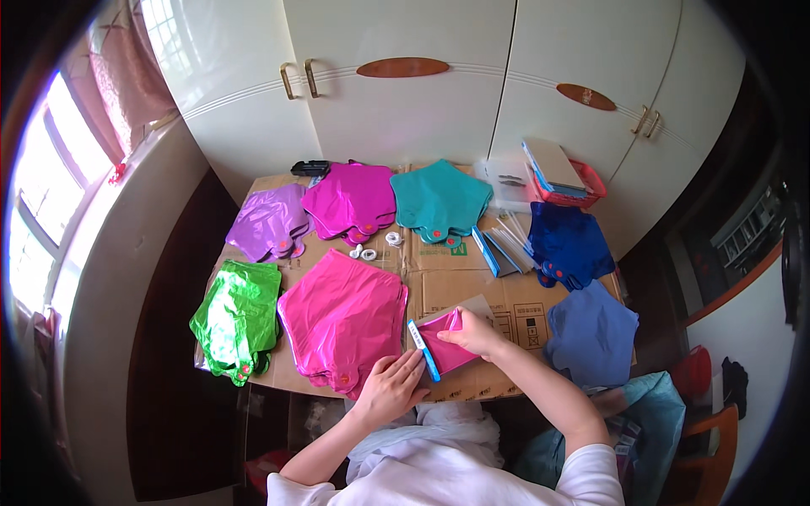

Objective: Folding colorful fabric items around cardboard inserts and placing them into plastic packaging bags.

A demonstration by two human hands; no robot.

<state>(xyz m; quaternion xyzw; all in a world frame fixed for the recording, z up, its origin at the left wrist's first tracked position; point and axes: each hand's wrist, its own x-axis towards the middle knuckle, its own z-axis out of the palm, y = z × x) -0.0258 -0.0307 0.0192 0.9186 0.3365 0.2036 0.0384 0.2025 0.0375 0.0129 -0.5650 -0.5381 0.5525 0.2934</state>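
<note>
Near the table's front edge, a flat packet (447,339) with a blue and white header strip lies between my hands, folded pink foil showing in it. My right hand (474,336) grips its right side, thumb on top. With fingers stretched out together, my left hand (392,388) rests against the lower end of the strip. Just left of the packet is a stack of flat pink foil balloons (342,316), star-like, with a red dot on the lower tab. The undersides of both hands are hidden.
More foil stacks surround this: green (236,312), lilac (268,221), magenta (350,198), teal (441,198), dark blue (571,243) and grey-blue (593,331). White ribbon rolls (393,239), blue-edged packets (504,251) and a red basket (595,185) share the cardboard-covered table (439,274).
</note>
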